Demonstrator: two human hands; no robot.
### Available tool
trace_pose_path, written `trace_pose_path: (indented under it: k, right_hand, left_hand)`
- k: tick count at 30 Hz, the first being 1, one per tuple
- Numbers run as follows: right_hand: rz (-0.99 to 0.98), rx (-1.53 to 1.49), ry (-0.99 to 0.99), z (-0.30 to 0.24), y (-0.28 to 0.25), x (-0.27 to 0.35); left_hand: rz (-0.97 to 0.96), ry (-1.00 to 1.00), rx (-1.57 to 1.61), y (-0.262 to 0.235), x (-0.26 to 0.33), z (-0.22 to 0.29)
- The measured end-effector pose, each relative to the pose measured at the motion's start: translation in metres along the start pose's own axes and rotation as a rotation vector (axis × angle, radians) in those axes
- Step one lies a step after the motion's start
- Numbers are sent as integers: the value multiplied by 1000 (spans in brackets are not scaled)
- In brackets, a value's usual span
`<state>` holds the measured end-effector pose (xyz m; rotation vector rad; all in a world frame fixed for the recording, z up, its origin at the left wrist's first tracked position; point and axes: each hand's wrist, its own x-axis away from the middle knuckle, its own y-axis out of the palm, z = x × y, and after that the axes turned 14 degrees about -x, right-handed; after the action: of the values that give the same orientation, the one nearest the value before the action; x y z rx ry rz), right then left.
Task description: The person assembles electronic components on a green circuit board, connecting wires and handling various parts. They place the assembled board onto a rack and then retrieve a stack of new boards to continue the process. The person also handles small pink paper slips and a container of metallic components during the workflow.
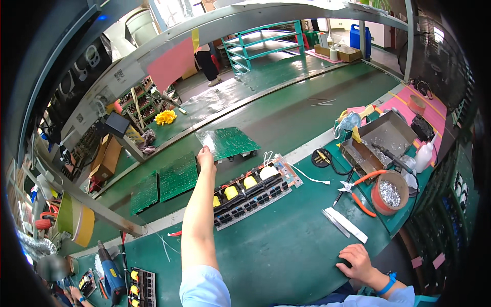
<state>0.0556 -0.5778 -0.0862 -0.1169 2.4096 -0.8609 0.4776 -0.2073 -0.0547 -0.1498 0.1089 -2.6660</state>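
Observation:
My left hand point(206, 157) reaches out over the sunken lane behind the bench and grips the near left edge of a green circuit board point(232, 141). That board is tilted, with small parts showing under its edge. Below it on the bench lies a long circuit board with black parts and yellow coils point(249, 197), a white cable trailing from its right end. My right hand point(356, 262) rests at the bench's near edge, loosely curled with fingers apart and nothing in it. Nearest to it are metal tweezers point(336, 223) beside a white strip point(350, 226).
Two green boards point(177, 176) lie in the lane at left. Orange-handled cutters point(353, 188), a round tub of metal bits point(389, 193) and a metal tray point(376, 140) stand at right. A blue heat gun point(111, 273) and a co-worker's hand point(76, 293) are lower left.

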Motion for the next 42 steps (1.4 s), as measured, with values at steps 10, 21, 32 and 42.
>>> trace_pose_path:
  k: [10,21,32,42]
  right_hand:
    - [192,-389,266,-13,7,4]
    - [308,-1625,729,-19,16,-23]
    - [35,-979,592,16,24,-61]
    - [39,-233,407,13,40,-88]
  left_hand:
    - [-520,99,149,-101,174,92]
    - [-965,-340,21,-124,349,-50]
    - [-194,673,-932,-142,177,32]
    - [124,88,-1359,-167,-35,-23]
